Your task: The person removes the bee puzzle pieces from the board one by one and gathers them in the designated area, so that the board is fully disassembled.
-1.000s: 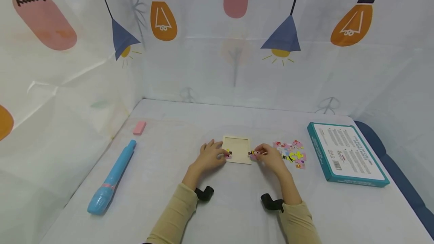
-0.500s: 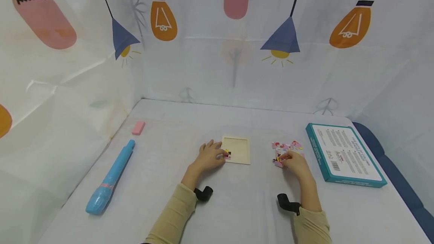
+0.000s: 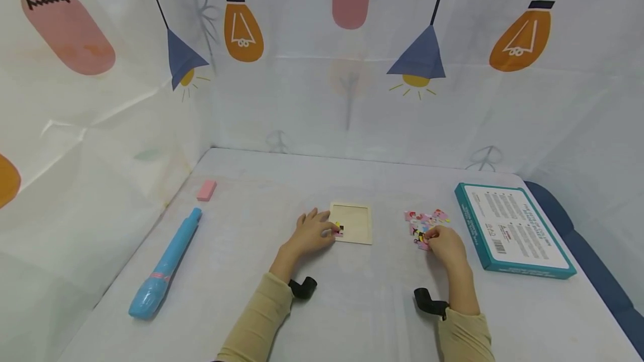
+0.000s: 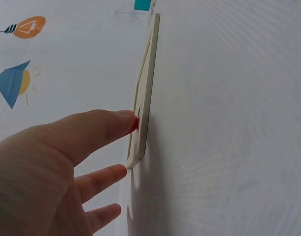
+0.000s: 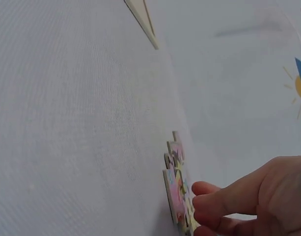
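In the head view my left hand [image 3: 311, 233] reaches over the left side of a shallow, cream-coloured puzzle tray [image 3: 358, 222]. Its fingertips touch a small pink jigsaw piece [image 3: 339, 232] in the tray's lower left corner. The left wrist view shows the thumb on something red at the tray's edge, the other fingers spread. My right hand [image 3: 448, 244] is at a group of colourful jigsaw pieces [image 3: 420, 222], fingertips low over them. In the right wrist view its thumb and forefinger are close together beside the pieces [image 5: 175, 189]; whether they pinch one is hidden.
To the right lies a teal-and-white box [image 3: 515, 228]. On the left are a long blue object with a pink band [image 3: 163, 267] and a small pink block [image 3: 207, 190]. Printed sheets hang behind and at the left of the white table [image 3: 362, 306].
My right hand has moved right, from the tray's right edge to the group of pieces, taking a jigsaw piece there; lately it shifted slightly further right. The left hand has stayed in place.
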Available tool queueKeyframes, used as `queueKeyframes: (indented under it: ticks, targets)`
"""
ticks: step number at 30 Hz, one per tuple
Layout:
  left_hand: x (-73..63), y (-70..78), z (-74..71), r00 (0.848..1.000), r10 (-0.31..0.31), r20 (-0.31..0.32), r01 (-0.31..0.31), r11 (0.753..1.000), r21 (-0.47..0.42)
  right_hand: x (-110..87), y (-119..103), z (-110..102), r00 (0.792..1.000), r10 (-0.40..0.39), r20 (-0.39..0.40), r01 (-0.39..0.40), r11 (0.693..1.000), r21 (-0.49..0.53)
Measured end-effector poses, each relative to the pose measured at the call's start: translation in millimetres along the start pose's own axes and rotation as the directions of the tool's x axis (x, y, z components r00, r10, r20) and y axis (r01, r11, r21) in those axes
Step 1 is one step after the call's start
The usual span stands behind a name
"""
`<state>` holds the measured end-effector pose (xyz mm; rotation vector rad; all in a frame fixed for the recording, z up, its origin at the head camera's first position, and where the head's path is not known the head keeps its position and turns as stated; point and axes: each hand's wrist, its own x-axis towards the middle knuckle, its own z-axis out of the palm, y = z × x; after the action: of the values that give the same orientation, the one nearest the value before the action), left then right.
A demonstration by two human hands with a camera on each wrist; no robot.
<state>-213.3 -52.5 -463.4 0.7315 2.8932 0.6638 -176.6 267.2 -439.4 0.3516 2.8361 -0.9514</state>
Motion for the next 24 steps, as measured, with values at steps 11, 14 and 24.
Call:
queueKeyframes:
  ticks: [11,14,24]
  targets:
    - [-0.5,-0.4,-0.4,1.0,0.011,0.008,-0.011,1.0,-0.012,7.1,-38.9,31.1,0.985,-0.164,-0.054,0.17,0.971,0.167]
    - [-0.2,-0.7,-0.9,1.0,0.008,0.006,-0.008,1.0,-0.012,11.5,-52.1,47.0,0.978,-0.203,-0.047,0.208,0.963,0.171]
    - [0.3,-5.7,0.9,0.998,-0.061,0.012,0.06,0.998,0.023,11.9,-94.7,88.1,0.916,-0.401,-0.037,0.402,0.906,0.137]
